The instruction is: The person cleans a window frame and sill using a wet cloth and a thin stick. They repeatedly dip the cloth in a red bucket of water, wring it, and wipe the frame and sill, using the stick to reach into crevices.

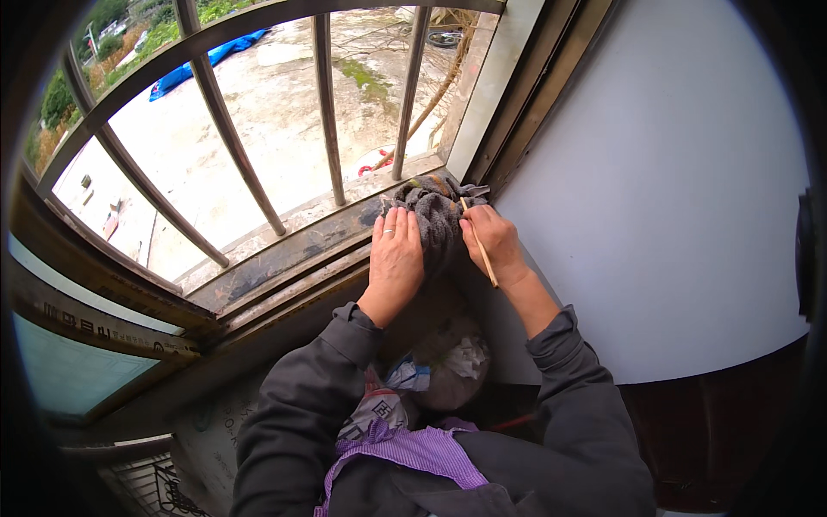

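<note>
A crumpled dark grey cloth (438, 210) lies bunched in the right corner of the window sill (271, 258), over the sliding track. My left hand (396, 258), with a ring on one finger, rests flat on the cloth's left side, fingers straight and close together. In my right hand (494, 242) is a thin wooden stick (479, 244), gripped at a slant with its upper tip against the cloth. Its lower end sticks out below my palm. What lies under the cloth is hidden.
Metal window bars (328, 110) rise just beyond the sill. A white panel (659, 194) stands close on the right. Below my arms are stuffed bags (449, 381). At left is a sliding window frame (110, 336) bearing printed tape. Outside, a blue tarp (207, 61) lies on concrete.
</note>
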`<action>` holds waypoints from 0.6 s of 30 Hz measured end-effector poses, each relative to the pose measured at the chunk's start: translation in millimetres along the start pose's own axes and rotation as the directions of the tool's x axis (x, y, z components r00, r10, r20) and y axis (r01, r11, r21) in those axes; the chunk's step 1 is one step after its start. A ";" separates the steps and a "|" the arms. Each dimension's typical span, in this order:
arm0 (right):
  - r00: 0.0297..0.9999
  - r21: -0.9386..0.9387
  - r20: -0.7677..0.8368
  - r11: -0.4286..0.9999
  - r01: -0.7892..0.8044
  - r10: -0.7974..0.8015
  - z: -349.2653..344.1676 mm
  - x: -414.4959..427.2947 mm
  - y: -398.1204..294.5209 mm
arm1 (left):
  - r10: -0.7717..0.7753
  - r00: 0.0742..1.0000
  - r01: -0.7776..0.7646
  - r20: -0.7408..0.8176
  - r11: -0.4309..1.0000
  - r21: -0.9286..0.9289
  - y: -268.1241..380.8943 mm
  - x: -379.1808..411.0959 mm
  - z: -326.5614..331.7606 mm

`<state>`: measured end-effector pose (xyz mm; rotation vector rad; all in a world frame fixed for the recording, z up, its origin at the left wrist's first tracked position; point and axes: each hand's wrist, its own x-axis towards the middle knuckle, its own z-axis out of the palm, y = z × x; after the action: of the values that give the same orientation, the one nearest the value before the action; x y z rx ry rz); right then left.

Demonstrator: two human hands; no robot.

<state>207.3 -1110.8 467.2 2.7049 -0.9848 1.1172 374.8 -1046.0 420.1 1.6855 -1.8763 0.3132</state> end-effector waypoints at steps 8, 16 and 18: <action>0.997 -0.349 0.060 0.937 -0.024 0.048 51.0 16.6 42.3 | 0.056 0.998 -0.056 -0.002 0.996 0.068 -2.3 -0.2 -1.4; 0.948 0.228 0.226 0.934 -0.275 0.224 26.5 23.3 -8.3 | 0.001 0.987 -0.015 0.161 0.996 0.085 -20.0 -18.6 -31.4; 0.995 0.010 0.099 0.999 -0.031 0.030 38.7 5.3 -23.3 | -0.001 0.996 0.000 0.090 1.000 0.013 -27.5 -30.9 -40.3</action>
<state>247.4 -1105.9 446.5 2.7882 -1.0391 1.0047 412.8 -1003.4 429.0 1.7354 -1.9428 0.2535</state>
